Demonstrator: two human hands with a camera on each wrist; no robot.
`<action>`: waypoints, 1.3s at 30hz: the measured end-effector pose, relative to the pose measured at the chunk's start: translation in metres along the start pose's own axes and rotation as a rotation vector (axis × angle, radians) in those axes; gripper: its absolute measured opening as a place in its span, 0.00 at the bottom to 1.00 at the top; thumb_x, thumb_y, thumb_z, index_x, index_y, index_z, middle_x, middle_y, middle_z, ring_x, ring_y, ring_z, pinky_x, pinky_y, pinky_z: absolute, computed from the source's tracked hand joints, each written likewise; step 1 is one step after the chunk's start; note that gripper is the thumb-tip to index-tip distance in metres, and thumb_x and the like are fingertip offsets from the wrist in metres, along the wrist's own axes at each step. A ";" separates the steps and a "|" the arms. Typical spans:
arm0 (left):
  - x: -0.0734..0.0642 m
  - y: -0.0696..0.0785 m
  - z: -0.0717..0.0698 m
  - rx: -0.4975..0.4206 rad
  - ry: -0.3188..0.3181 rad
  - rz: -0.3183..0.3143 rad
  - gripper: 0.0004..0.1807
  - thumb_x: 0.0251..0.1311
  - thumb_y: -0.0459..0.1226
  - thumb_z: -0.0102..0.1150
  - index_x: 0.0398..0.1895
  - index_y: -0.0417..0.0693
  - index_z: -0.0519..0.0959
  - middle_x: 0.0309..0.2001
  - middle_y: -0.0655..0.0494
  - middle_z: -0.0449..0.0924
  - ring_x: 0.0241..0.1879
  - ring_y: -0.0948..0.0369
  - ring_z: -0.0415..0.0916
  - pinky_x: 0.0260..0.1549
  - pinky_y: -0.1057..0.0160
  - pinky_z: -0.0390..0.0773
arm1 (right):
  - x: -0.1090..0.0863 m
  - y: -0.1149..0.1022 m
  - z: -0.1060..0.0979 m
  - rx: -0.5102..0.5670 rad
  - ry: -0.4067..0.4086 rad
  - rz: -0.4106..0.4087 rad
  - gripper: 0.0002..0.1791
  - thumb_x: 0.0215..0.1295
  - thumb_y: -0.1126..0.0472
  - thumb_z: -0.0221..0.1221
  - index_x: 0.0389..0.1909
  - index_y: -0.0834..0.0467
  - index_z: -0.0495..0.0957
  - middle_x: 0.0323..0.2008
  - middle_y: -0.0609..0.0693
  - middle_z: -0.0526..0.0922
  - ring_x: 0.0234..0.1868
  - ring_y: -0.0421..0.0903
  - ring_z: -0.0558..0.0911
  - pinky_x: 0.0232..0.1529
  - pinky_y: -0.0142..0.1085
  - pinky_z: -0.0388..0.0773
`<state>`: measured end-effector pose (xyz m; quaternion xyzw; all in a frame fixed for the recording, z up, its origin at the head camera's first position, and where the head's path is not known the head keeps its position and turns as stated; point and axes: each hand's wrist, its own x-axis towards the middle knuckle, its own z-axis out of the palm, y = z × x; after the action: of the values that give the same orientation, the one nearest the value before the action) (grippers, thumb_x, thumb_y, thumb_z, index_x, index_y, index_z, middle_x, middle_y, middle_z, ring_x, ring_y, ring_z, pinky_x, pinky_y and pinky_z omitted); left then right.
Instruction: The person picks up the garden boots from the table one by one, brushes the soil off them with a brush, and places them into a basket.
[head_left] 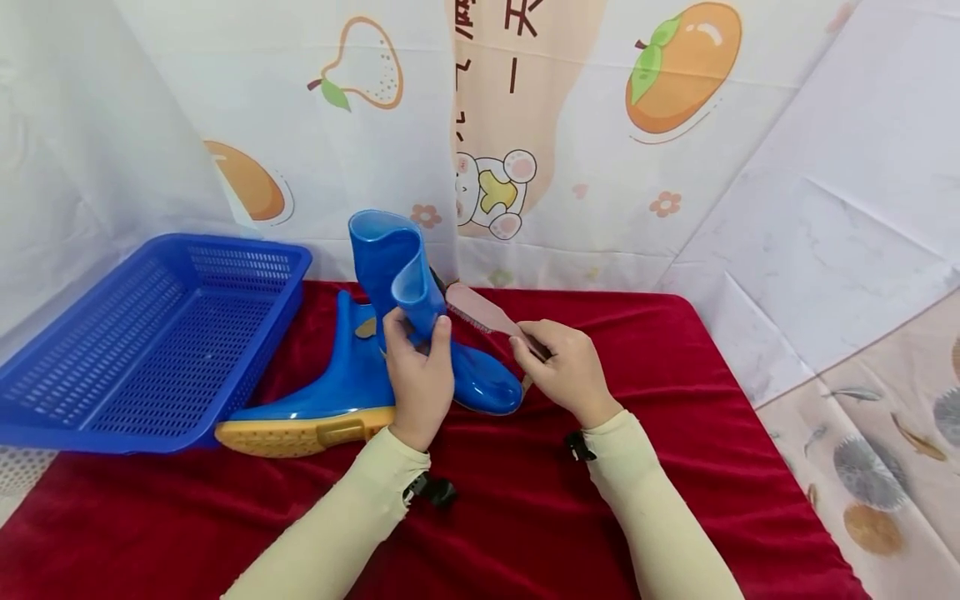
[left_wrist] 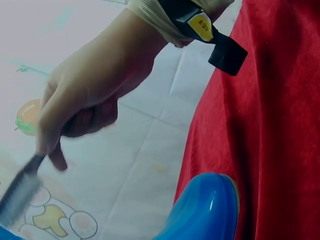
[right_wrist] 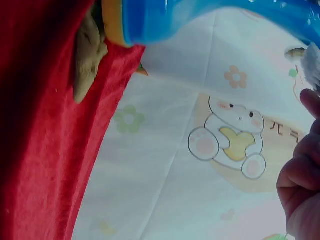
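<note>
My left hand (head_left: 422, 375) grips the upper shaft of a blue rain boot (head_left: 483, 379), thumb on the outside near its folded opening. The boot stands tilted, its toe pointing right. My right hand (head_left: 566, 362) holds a scrub brush (head_left: 480, 308) by its dark handle, the pale bristles facing down beside the boot's shaft. In the left wrist view the brush (left_wrist: 20, 195) shows its bristles above the blue boot toe (left_wrist: 207, 207). A second blue boot (head_left: 352, 375) lies left of my left hand, its yellow sole (head_left: 292, 435) turned toward me.
At the left stands a blue plastic basket (head_left: 213, 325) with slotted walls. Red cloth (head_left: 675, 500) covers the table. A printed white curtain (head_left: 600, 208) hangs behind. In the right wrist view a tan, lumpy thing (right_wrist: 89, 57) lies on the cloth by the boot; its kind is unclear.
</note>
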<state>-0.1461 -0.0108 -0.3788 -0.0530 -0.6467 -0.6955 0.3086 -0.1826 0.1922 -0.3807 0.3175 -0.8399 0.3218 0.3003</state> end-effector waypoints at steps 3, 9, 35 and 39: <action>0.000 0.000 -0.006 -0.009 0.013 -0.004 0.21 0.76 0.35 0.55 0.65 0.36 0.64 0.57 0.42 0.73 0.57 0.56 0.73 0.58 0.55 0.78 | 0.002 0.002 -0.004 0.022 0.058 0.037 0.06 0.66 0.61 0.65 0.40 0.59 0.88 0.28 0.48 0.84 0.26 0.40 0.76 0.29 0.38 0.79; -0.004 -0.001 -0.011 -0.042 0.013 0.015 0.21 0.77 0.33 0.53 0.66 0.35 0.63 0.61 0.42 0.72 0.63 0.55 0.70 0.65 0.54 0.74 | 0.004 0.006 -0.008 0.026 0.125 0.075 0.08 0.68 0.60 0.63 0.39 0.59 0.88 0.27 0.49 0.83 0.26 0.41 0.75 0.29 0.39 0.78; 0.088 0.038 -0.020 0.003 -0.470 -0.126 0.24 0.81 0.42 0.45 0.75 0.47 0.65 0.69 0.50 0.75 0.66 0.50 0.75 0.65 0.42 0.74 | 0.006 0.009 -0.018 0.134 0.216 0.057 0.07 0.70 0.63 0.62 0.41 0.60 0.88 0.22 0.45 0.75 0.21 0.39 0.67 0.25 0.29 0.64; 0.109 0.043 -0.032 0.074 -0.629 -0.082 0.26 0.82 0.43 0.44 0.78 0.49 0.63 0.72 0.50 0.72 0.69 0.49 0.72 0.68 0.40 0.70 | 0.006 0.009 -0.018 0.152 0.235 0.027 0.07 0.67 0.66 0.64 0.42 0.59 0.89 0.22 0.45 0.76 0.21 0.39 0.66 0.24 0.29 0.62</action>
<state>-0.2017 -0.0790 -0.2951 -0.2282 -0.7370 -0.6327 0.0669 -0.1870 0.2087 -0.3682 0.2882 -0.7764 0.4233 0.3673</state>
